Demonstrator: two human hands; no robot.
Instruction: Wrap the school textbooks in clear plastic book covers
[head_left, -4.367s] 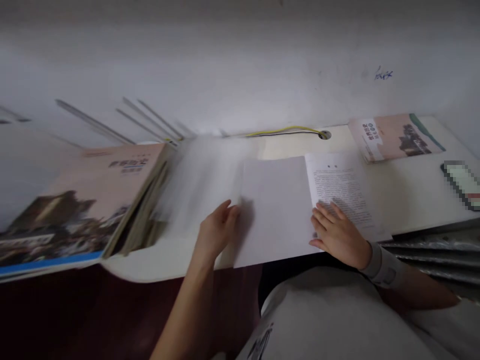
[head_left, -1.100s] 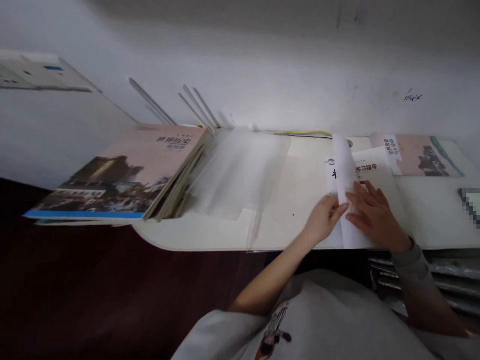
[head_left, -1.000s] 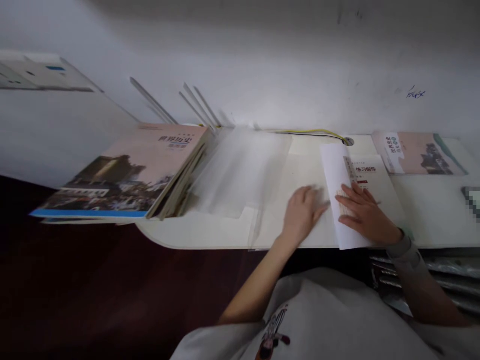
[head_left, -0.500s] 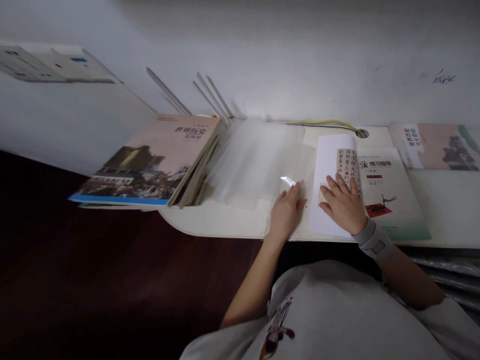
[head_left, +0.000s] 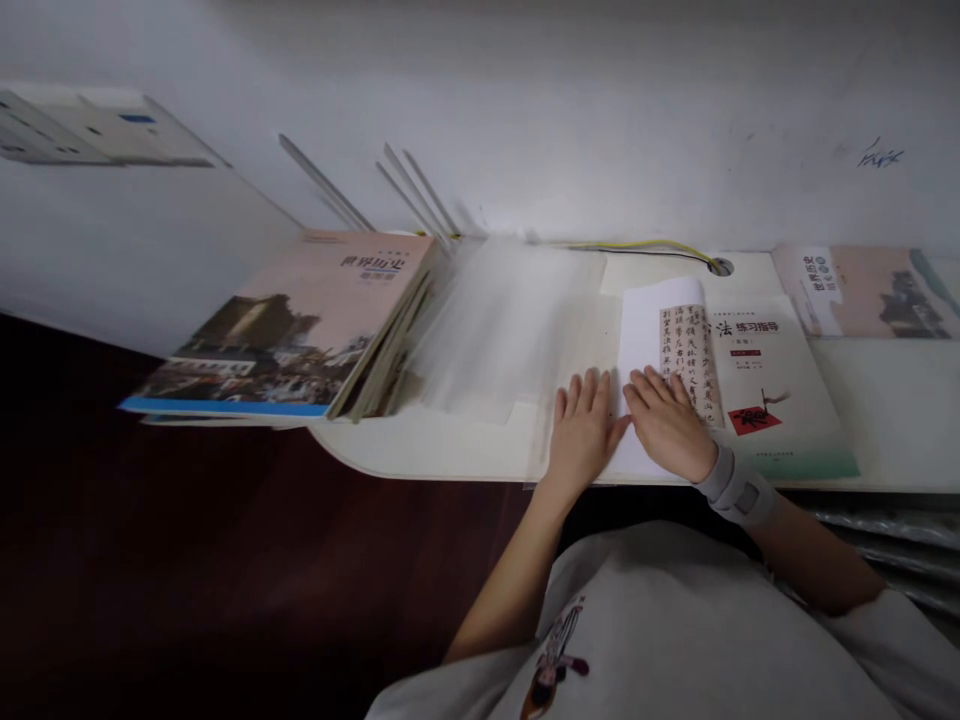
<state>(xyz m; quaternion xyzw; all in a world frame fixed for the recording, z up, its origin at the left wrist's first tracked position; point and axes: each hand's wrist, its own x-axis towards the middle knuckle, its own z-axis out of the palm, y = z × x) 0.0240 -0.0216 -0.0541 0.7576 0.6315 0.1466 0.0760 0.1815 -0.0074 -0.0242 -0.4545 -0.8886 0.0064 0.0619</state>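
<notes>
A thin workbook with a pale green cover lies on the white desk. A white flap with columns of printed characters is folded over its left edge. My right hand lies flat on that flap, fingers stretched out. My left hand rests flat beside it on the left, fingers together and extended, on a clear plastic sheet. Neither hand holds anything.
A stack of pink-covered textbooks overhangs the desk's left end. Another pink book lies at the back right. A yellow cable runs along the wall to a desk hole. Dark floor lies left of the desk.
The open book was closed and a flap folded over its cover. My right hand slid down the flap toward me, and my left hand came in beside it.
</notes>
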